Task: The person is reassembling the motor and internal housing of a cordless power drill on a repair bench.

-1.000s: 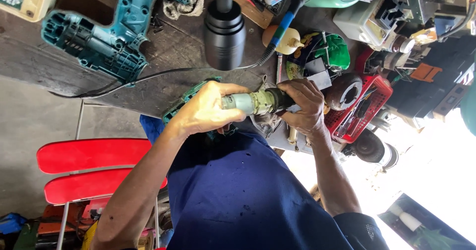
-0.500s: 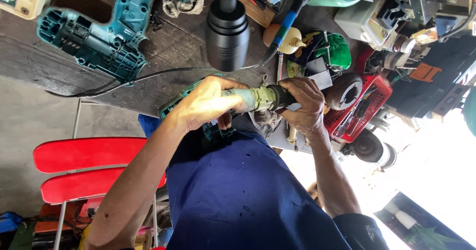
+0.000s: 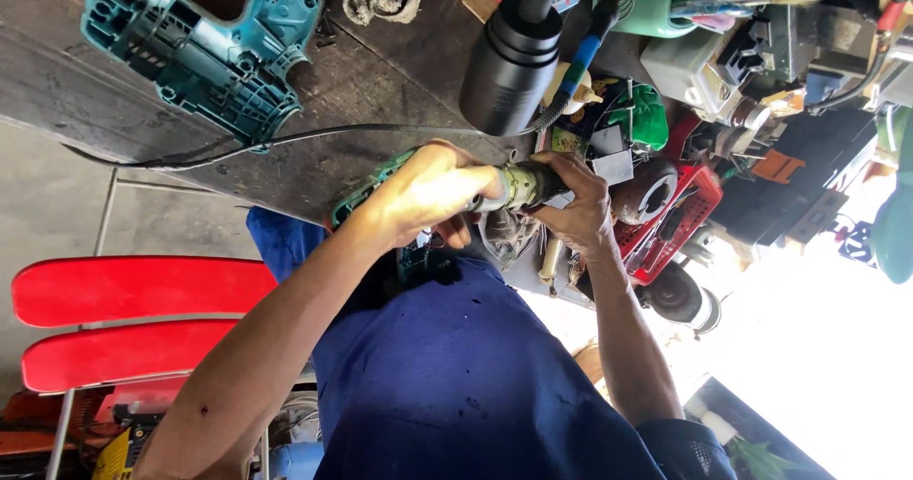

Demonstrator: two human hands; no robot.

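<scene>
Both hands met over the dark bench: the left hand wrapped tight round the grey-green tool part, apparently to steady it, while the right hand pinched its far end. It hung just beneath the black cylinder, right of the teal drill shell.
</scene>
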